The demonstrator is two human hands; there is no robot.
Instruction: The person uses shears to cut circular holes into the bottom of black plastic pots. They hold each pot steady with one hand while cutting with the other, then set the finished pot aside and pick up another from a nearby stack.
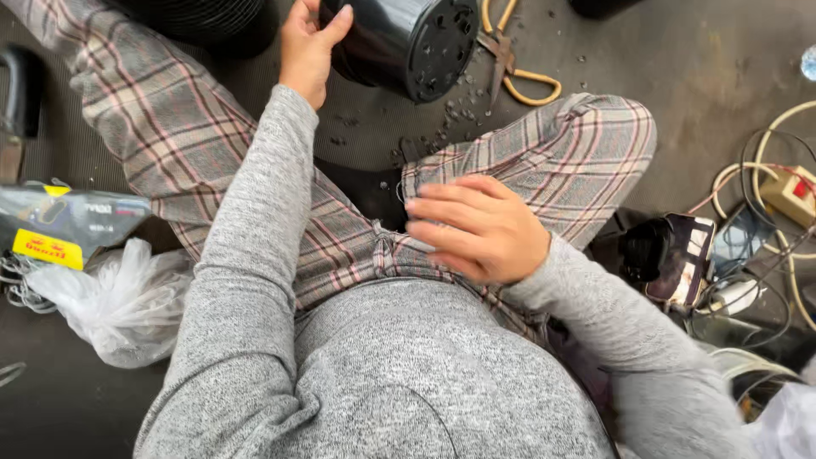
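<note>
I sit cross-legged on a dark floor in plaid trousers and a grey sweater. My left hand (308, 47) reaches forward and grips the side of a black plastic plant pot (408, 38) that lies tipped over, its holed bottom facing right. Loose soil crumbs (450, 115) are scattered below the pot. My right hand (478, 228) rests flat on my right thigh, fingers slightly apart, holding nothing. A pair of shears with yellow handles (510, 68) lies just right of the pot.
A crumpled clear plastic bag (119, 302) and a dark package with a yellow label (59, 225) lie at the left. At the right are tangled white cables (765, 170), a power strip (790, 194) and a dark pouch (671, 255).
</note>
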